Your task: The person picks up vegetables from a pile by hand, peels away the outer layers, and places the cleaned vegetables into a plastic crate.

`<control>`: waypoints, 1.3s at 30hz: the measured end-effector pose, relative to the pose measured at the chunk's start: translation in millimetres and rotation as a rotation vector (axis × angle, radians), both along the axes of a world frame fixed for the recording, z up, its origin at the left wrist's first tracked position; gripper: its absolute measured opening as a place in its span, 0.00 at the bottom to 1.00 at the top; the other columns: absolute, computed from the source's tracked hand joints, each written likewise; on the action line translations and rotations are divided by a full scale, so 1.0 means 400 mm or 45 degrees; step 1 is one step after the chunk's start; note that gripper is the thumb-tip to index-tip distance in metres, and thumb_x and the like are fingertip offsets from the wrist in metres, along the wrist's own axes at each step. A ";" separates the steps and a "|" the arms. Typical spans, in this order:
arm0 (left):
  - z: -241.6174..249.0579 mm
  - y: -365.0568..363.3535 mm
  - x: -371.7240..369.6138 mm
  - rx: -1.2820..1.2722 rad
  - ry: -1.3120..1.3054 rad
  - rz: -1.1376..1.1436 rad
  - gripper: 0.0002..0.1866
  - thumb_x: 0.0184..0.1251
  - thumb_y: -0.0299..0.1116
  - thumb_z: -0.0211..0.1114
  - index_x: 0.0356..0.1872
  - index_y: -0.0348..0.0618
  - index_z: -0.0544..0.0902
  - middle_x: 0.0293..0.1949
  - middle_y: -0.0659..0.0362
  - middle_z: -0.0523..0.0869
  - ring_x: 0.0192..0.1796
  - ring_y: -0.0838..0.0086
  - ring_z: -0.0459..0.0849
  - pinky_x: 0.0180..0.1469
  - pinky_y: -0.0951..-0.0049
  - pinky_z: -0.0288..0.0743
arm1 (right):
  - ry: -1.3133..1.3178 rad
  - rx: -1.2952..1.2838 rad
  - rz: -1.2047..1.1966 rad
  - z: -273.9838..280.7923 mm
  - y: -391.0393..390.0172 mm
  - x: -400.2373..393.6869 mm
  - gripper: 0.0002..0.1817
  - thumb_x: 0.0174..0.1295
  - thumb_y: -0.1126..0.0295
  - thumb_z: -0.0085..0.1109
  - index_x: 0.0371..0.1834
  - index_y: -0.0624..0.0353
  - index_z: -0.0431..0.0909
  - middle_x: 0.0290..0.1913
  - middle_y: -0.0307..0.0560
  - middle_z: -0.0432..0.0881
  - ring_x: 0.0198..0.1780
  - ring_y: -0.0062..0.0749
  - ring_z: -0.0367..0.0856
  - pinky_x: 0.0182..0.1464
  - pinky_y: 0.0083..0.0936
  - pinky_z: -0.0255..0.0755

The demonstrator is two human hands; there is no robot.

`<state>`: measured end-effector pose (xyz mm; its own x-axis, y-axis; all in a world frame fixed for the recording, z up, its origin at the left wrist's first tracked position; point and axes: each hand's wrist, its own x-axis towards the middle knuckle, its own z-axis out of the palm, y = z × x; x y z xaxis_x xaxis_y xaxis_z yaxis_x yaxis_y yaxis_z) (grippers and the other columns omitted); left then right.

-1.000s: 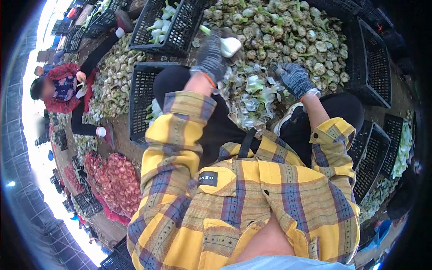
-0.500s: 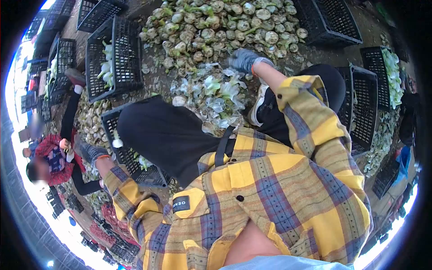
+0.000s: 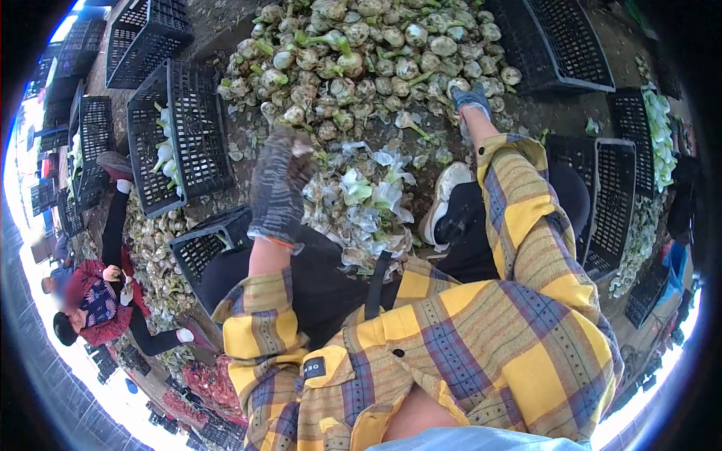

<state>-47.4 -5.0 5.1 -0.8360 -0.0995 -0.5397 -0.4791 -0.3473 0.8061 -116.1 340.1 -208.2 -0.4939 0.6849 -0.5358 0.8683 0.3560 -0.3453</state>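
Observation:
My left hand point(image 3: 283, 180), in a dark patterned glove, is above the left edge of the loose peelings point(image 3: 368, 188). Its back faces the camera and its fingertips are partly hidden, so its grip is unclear. Farther forward and to the right, my right hand point(image 3: 472, 101), in a grey-blue glove, has its fingers closed round a bulb point(image 3: 457, 86) at the near right edge of the bulb heap point(image 3: 376, 56). A single bulb with a green stem point(image 3: 406, 120) lies between the heap and the peelings.
A black crate point(image 3: 199, 252) stands beside my left knee; another crate point(image 3: 199, 128) farther left holds white-green stalks. Crates point(image 3: 613, 199) stand at the right, one filled with pale greens point(image 3: 658, 139). A person in red point(image 3: 105, 301) sits at the left beside more bulbs point(image 3: 158, 252).
My left hand has moved from beside the left crate to above the peelings. My right hand has moved right along the heap's edge. A white bulb seen over the crate is now out of sight.

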 end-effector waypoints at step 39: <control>0.070 0.105 0.059 -0.735 0.959 -0.202 0.15 0.65 0.37 0.50 0.48 0.40 0.69 0.47 0.54 0.71 0.50 0.71 0.69 0.55 0.72 0.61 | 0.707 -1.214 0.692 0.603 -0.395 0.189 0.23 0.54 0.51 0.55 0.23 0.64 0.75 0.18 0.39 0.73 0.18 0.19 0.68 0.21 0.18 0.63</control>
